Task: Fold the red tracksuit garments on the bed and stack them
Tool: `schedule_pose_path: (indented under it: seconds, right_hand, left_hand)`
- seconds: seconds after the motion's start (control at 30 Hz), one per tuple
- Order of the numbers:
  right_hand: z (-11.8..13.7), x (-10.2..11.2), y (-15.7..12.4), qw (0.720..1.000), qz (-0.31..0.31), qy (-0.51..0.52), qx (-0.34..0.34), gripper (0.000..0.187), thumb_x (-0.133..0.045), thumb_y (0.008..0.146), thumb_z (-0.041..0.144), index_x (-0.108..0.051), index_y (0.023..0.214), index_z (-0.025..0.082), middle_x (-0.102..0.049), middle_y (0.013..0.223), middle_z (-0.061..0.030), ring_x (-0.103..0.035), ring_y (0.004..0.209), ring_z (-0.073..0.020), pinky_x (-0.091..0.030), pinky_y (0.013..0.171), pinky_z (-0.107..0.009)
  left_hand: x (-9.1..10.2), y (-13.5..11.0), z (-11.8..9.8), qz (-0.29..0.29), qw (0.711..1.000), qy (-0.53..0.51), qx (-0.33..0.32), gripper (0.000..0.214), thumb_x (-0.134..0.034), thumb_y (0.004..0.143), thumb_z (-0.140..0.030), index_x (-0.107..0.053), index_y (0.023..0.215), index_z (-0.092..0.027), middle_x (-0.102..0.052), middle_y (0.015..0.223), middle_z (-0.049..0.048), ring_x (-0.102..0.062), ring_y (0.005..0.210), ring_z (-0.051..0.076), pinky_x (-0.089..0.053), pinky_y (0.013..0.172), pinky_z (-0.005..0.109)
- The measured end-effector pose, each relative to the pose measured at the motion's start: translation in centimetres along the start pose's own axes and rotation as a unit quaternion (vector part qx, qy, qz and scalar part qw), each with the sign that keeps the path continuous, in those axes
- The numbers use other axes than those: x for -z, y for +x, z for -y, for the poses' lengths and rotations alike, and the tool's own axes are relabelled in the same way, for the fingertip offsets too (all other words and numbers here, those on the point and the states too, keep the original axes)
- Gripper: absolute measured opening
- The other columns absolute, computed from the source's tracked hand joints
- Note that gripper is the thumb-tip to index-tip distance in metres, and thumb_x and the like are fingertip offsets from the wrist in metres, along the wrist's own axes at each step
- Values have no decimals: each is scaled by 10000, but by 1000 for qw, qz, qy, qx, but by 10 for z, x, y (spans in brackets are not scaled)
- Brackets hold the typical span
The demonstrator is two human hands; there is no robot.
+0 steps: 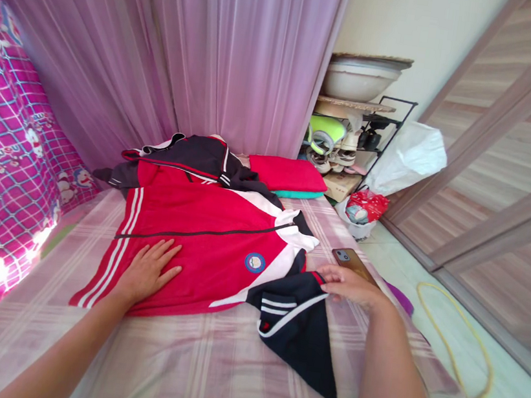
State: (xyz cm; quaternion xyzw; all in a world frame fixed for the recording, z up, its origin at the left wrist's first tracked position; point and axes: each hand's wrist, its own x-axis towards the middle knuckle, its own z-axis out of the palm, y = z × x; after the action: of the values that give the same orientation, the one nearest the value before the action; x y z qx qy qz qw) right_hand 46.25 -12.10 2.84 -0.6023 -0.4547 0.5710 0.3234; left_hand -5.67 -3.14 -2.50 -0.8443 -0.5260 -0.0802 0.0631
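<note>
A red, black and white track jacket (212,231) lies spread on a plaid-covered bed (205,361), its round blue badge facing up. My left hand (148,270) rests flat, fingers apart, on the red body near the white side stripes. My right hand (349,286) pinches the edge of the black sleeve (299,334), which trails toward the bed's front edge.
A phone (352,264) lies on the bed just beyond my right hand. Folded red and teal cloths (288,176) sit at the far side by a lilac curtain (207,48). A pink cartoon blanket (0,164) is at left. A shoe rack (352,138), bags and a yellow hose (457,342) are at right.
</note>
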Motion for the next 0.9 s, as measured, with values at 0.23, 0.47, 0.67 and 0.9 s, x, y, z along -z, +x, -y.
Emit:
schedule_pose_path:
  seconds: [0.23, 0.47, 0.67, 0.9]
  right_hand:
    - [49, -24, 31, 970, -110, 102, 191, 295, -833, 636, 283, -716, 899, 223, -743, 847, -3, -674, 749, -149, -539, 674, -247]
    - [91, -65, 100, 959, -151, 20, 241, 320, -801, 651, 271, -741, 965, 252, -749, 1044, -14, -677, 965, -175, -506, 963, -354]
    - [60, -63, 69, 969, -73, -138, 191, 153, -725, 746, 372, -748, 778, 224, -690, 652, 9, -599, 545, -133, -492, 541, -242]
    - [30, -83, 19, 921, 62, -337, 186, 586, -827, 587, 295, -731, 1165, 276, -602, 1367, -90, -596, 1196, -288, -517, 929, -357]
  left_hand:
    - [0, 0, 0, 5, 1000, -3, 1, 599, -432, 931, -572, -517, 1442, -270, -482, 1525, 82, -423, 1417, 282, -318, 1166, 504]
    - [0, 0, -1, -1, 1000, -11, 3, 607, -424, 929, -587, -521, 1438, -270, -491, 1518, 86, -423, 1416, 294, -323, 1162, 522]
    - [-1, 0, -1, 1, 1000, -11, 3, 612, -408, 935, -590, -516, 1441, -262, -480, 1525, 91, -417, 1419, 293, -318, 1164, 526]
    - [-2, 0, -2, -5, 1000, -18, 5, 605, -423, 930, -594, -519, 1436, -277, -476, 1529, 80, -411, 1424, 288, -307, 1171, 517]
